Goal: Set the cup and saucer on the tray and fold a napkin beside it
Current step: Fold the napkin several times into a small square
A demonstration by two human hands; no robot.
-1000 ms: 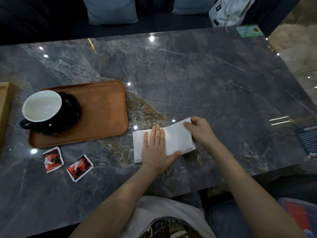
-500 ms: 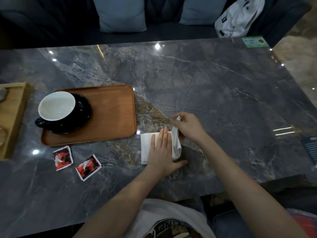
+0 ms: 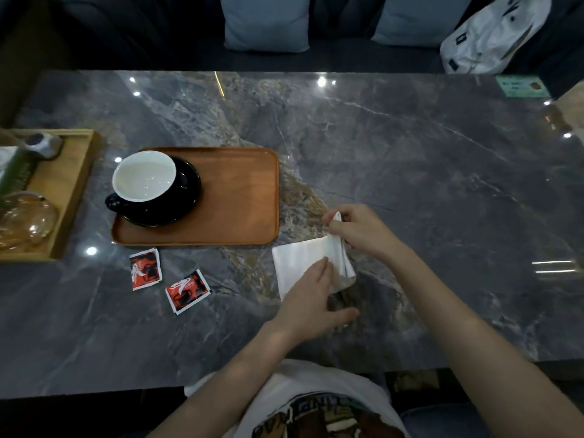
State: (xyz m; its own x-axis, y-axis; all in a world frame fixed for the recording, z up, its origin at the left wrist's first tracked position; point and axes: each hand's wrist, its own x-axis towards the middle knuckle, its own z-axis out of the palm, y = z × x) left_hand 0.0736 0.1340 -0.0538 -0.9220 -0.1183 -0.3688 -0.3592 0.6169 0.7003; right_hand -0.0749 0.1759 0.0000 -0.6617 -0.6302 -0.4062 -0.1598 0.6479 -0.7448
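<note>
A black cup point(image 3: 143, 178) with a white inside stands on a black saucer point(image 3: 186, 197) at the left end of the brown wooden tray point(image 3: 240, 197). Just right of the tray's near corner a white napkin point(image 3: 297, 260) lies on the marble table. My left hand point(image 3: 311, 298) rests flat on the napkin's near part with fingers together. My right hand point(image 3: 357, 229) pinches the napkin's right edge and holds that flap lifted upright over the rest.
Two red sachets point(image 3: 145, 268) point(image 3: 186, 290) lie on the table below the tray. A light wooden tray point(image 3: 72, 191) with glassware and a metal object stands at the far left. Cushions and a white bag point(image 3: 486, 33) sit on the sofa beyond the table.
My right hand lifted the napkin's right edge off the table and swung it leftward, standing the flap upright. My left hand stayed pressed on the napkin. The camera view shifted left.
</note>
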